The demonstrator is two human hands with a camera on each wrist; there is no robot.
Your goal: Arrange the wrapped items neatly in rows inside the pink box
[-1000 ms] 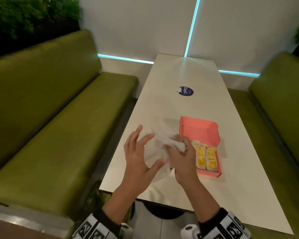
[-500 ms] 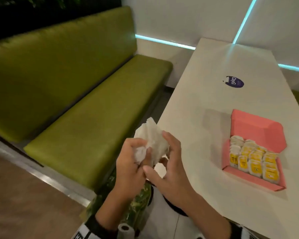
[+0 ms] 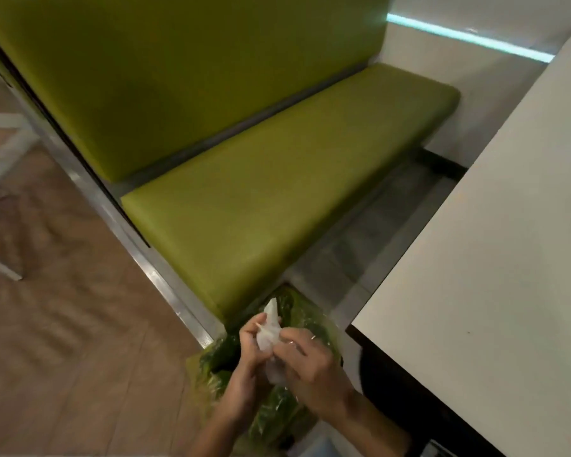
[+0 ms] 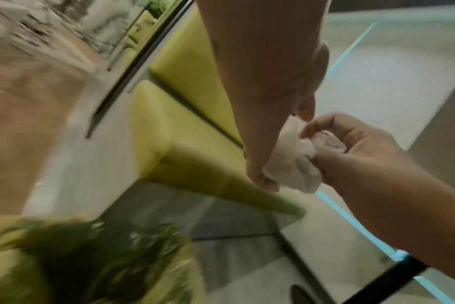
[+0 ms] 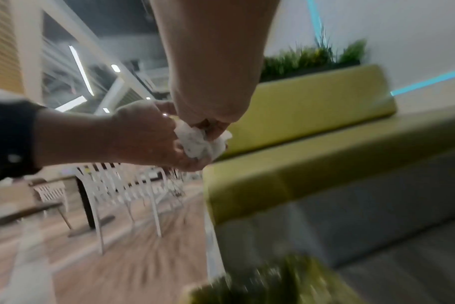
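Note:
Both hands hold a crumpled white wrapper point(image 3: 268, 328) off the table's left side, above a green plastic bag point(image 3: 279, 410) on the floor. My left hand point(image 3: 252, 341) grips the wad from the left; my right hand point(image 3: 302, 352) pinches it from the right. The left wrist view shows the wrapper point(image 4: 294, 164) squeezed between my left hand point(image 4: 278, 144) and my right hand point(image 4: 351, 148). The right wrist view shows the wrapper point(image 5: 198, 142) bunched between my left hand point(image 5: 153, 135) and my right hand point(image 5: 213, 123). The pink box and the wrapped items are out of view.
The white table point(image 3: 495, 258) fills the right side, its near left corner close to my right hand. A green bench seat point(image 3: 261, 192) runs along the left, with wood floor point(image 3: 63, 324) beyond it. White chairs point(image 5: 122, 185) stand further off.
The view has swung left and down, so the pink box has left the frame. Both hands carried the crumpled wrapper off the table edge and down over the green bag.

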